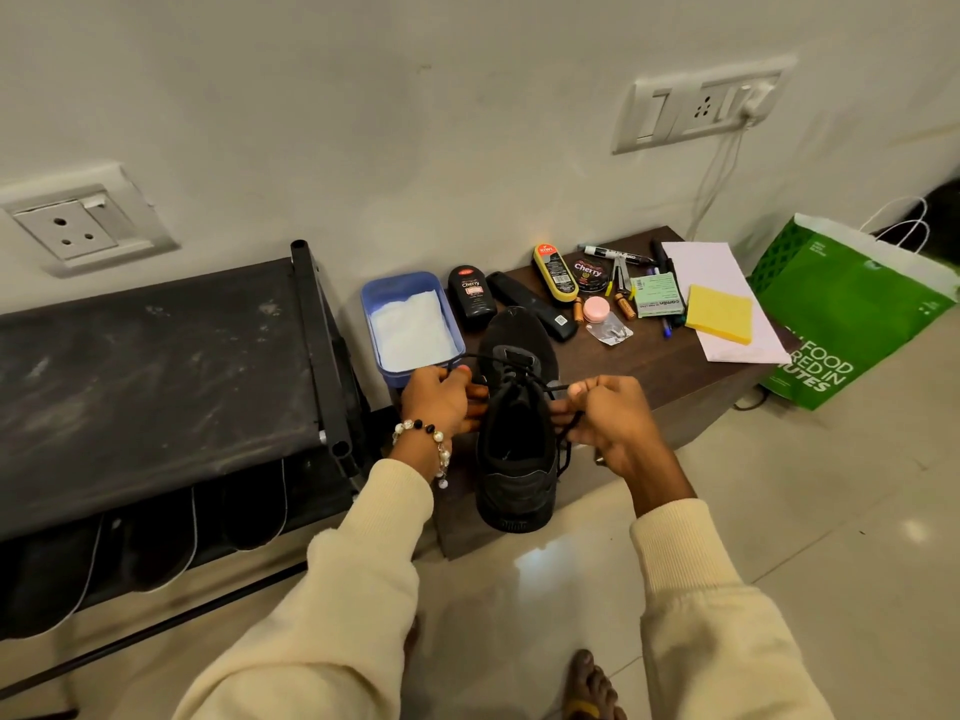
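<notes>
A black sneaker (pixel 514 449) stands on a low dark wooden table (pixel 649 366), heel toward me and toe toward the wall. My left hand (pixel 441 400), with a bead bracelet on the wrist, pinches one end of the black shoelace (pixel 519 368) at the shoe's left side. My right hand (pixel 608 413) grips the other end of the lace at the shoe's right side. The lace runs taut across the shoe's tongue between both hands.
Behind the shoe lie a blue plastic tub (pixel 410 324) with white cloth, shoe polish bottles (pixel 471 298), a polish tin (pixel 588 272), pens, batteries, a yellow sponge (pixel 719 314) and paper. A black shoe rack (pixel 156 387) stands left, a green paper bag (pixel 852 314) right. My foot (pixel 589 685) is on the tiled floor.
</notes>
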